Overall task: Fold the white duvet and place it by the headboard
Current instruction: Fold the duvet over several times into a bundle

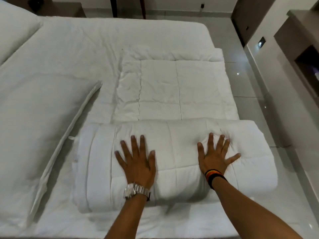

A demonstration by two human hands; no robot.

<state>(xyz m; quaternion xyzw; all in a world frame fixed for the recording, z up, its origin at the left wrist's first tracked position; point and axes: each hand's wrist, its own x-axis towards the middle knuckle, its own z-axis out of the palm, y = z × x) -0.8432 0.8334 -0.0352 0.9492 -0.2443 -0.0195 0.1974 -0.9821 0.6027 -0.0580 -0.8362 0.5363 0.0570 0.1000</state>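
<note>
The white quilted duvet [176, 94] lies on the bed in a long strip running away from me, its near end folded over into a thick bundle [179, 152]. My left hand [136, 161], with a metal watch on the wrist, presses flat on the bundle with fingers spread. My right hand [215, 156], wearing a striped wristband, presses flat on its right part, also spread. Neither hand grips anything. The headboard is out of sight to the left.
A large white pillow [34, 126] lies to the left of the bundle, another pillow [13, 30] at the far left. The bed's right edge [231, 94] borders a glossy tiled floor [269, 118]. Wall units [293, 49] stand on the right.
</note>
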